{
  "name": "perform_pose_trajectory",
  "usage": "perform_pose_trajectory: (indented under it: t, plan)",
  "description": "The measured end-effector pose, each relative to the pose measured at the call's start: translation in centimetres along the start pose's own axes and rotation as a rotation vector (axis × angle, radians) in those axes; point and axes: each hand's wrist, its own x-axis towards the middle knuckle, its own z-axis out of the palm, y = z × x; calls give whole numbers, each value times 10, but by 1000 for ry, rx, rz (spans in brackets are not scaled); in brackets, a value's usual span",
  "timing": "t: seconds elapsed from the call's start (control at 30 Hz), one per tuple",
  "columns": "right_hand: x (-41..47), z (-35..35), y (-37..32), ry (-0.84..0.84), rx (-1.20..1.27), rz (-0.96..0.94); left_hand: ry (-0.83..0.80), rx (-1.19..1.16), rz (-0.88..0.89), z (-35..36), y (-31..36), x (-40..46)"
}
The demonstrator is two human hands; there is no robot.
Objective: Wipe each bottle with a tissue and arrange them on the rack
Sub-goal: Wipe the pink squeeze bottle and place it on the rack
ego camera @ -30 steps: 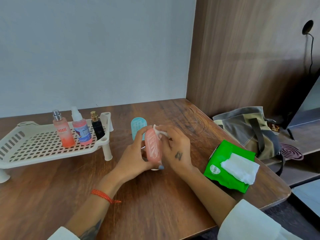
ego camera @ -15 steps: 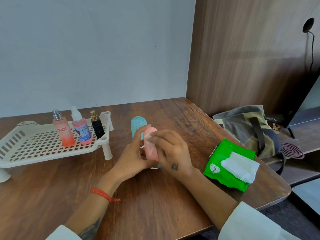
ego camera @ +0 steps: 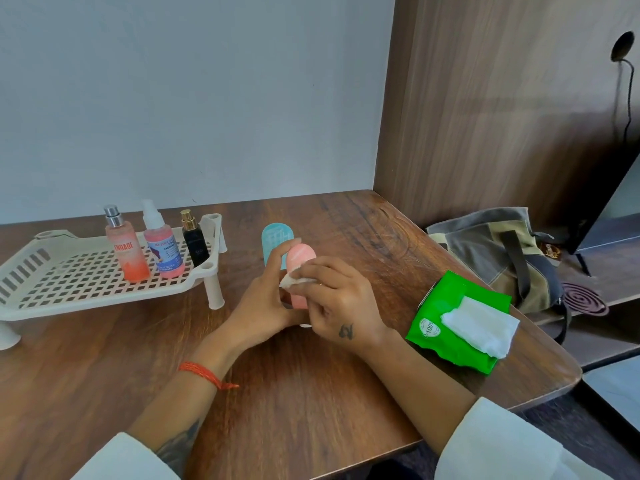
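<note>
The pink bottle stands nearly upright between both hands, long axis vertical, rounded end up. The left hand grips its lower body while the right hand pinches a tissue against its side. Beyond the fingers stands a blue bottle; far left, the rack.

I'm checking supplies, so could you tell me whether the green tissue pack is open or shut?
Open: a white tissue sticks out of the green tissue pack and lies spread across its top.
</note>
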Motion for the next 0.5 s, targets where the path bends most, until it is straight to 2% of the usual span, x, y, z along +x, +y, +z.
perform_pose_trajectory:
  t: [0.07,0.17,0.27,0.33,0.4,0.5]
  plan:
    - [0,-1,1,19,3,73,0,-11,-5,1,-1,1]
    - [2,-5,4,56,35,277,6,-18,-16,1,-4,2]
    - [3,-3,8,21,64,487,22,-10,-24,1,-4,4]
    - [4,-3,8,41,76,560,28,-12,-15,1,-3,4]
    - [5,-6,6,97,55,473,26,-13,-14,1,-3,3]
    - [4,-9,1,85,28,179,25,-15,-5,1,-3,2]
